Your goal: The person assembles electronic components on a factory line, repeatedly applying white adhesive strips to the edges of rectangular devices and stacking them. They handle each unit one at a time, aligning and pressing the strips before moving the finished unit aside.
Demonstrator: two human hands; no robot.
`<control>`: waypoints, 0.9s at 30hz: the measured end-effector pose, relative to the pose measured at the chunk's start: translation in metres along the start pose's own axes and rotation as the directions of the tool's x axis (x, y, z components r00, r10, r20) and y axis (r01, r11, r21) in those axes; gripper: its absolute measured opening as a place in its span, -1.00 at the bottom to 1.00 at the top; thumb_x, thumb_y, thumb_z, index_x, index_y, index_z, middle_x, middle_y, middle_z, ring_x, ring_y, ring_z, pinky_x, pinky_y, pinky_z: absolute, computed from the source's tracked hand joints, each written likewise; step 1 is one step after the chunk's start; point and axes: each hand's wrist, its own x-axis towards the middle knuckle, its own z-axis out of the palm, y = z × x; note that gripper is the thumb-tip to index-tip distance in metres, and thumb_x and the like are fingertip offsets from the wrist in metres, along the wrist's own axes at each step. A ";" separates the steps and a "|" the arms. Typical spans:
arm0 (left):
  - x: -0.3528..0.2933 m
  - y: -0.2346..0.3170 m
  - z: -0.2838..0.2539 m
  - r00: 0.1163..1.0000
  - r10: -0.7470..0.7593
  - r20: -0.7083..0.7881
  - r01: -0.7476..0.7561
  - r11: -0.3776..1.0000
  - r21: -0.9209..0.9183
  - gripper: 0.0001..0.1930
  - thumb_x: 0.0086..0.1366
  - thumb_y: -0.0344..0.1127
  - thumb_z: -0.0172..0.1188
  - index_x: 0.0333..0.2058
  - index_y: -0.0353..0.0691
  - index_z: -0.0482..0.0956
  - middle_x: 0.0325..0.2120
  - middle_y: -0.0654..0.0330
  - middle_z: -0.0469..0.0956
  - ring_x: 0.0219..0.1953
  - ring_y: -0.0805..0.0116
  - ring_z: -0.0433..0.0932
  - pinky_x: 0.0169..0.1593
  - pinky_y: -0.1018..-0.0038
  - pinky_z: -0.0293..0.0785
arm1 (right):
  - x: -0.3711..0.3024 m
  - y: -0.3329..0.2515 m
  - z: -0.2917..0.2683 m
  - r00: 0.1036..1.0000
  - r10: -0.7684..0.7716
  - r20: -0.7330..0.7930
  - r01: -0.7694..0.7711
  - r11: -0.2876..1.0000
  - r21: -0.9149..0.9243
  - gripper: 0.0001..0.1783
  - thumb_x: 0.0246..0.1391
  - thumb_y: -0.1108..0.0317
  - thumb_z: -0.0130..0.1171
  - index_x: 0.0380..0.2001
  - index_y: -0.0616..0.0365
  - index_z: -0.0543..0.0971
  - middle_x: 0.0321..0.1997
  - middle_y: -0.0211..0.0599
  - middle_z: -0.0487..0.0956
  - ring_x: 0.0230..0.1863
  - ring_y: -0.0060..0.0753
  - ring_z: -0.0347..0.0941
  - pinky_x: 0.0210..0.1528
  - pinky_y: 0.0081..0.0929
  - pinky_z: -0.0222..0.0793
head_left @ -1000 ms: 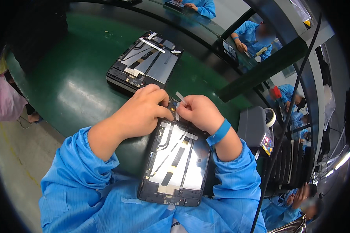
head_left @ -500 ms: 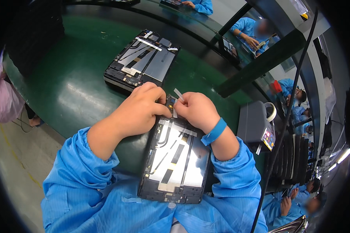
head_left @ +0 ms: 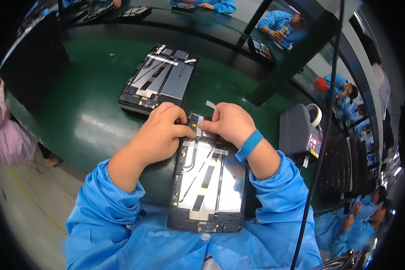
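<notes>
An opened tablet (head_left: 231, 198) with silvery battery panels, black cables and pale tape leans against my front, its far end on the bench. My left hand (head_left: 159, 128) is closed at its far left corner, thumb on the edge and fingers curled beside it. My right hand (head_left: 231, 123) is closed over the far end. A small whitish strip of tape (head_left: 210, 105) pokes out beyond its fingers, while the thumb presses on a pale strip (head_left: 199, 127) lying on the tablet's frame. The right fingertips are partly hidden.
Beyond my left hand lies a stack of similar opened tablets (head_left: 177, 81) on the green bench (head_left: 94, 112). To the right stands a grey tape dispenser (head_left: 294, 130) with a white roll. A dark cable (head_left: 327, 130) hangs down on the right. Co-workers (head_left: 274, 24) sit across the bench.
My right thumb has come down onto the pale strip on the tablet, and the hand lies flatter. The left hand stays at the corner. The whole view has shifted slightly.
</notes>
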 end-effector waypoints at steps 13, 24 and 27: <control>0.004 0.001 0.001 0.999 0.044 0.018 -0.045 0.998 0.038 -0.65 -0.22 -0.65 0.08 -0.43 -0.13 0.67 -0.39 0.18 0.42 -0.18 0.13 0.38 -0.06 0.31 0.32 | -0.037 0.020 0.035 0.717 -0.664 -0.212 0.641 0.748 -0.172 -0.70 -0.26 0.53 0.16 -0.33 0.07 0.62 -0.33 -0.34 0.48 -0.18 -0.23 0.37 -0.13 -0.32 0.31; 0.004 0.064 -0.020 0.991 0.130 -0.025 -0.132 0.974 -0.186 -0.66 -0.13 -0.28 0.34 -0.32 -0.25 0.59 -0.40 0.12 0.53 -0.31 0.13 0.46 -0.19 0.30 0.32 | -0.105 0.017 0.017 0.666 -0.664 -0.340 0.670 0.733 -0.119 -0.67 -0.24 0.35 0.17 -0.27 0.11 0.58 -0.32 -0.30 0.45 -0.19 -0.24 0.37 -0.16 -0.29 0.26; 0.008 0.094 -0.012 0.963 0.261 0.064 -0.258 0.964 -0.057 -0.72 -0.16 -0.24 0.41 -0.43 -0.16 0.60 -0.52 0.26 0.52 -0.43 0.23 0.47 -0.30 0.33 0.30 | -0.134 0.023 0.010 0.724 -0.619 -0.305 0.654 0.757 0.015 -0.63 -0.24 0.33 0.17 -0.24 0.14 0.57 -0.31 -0.26 0.46 -0.19 -0.24 0.38 -0.15 -0.29 0.26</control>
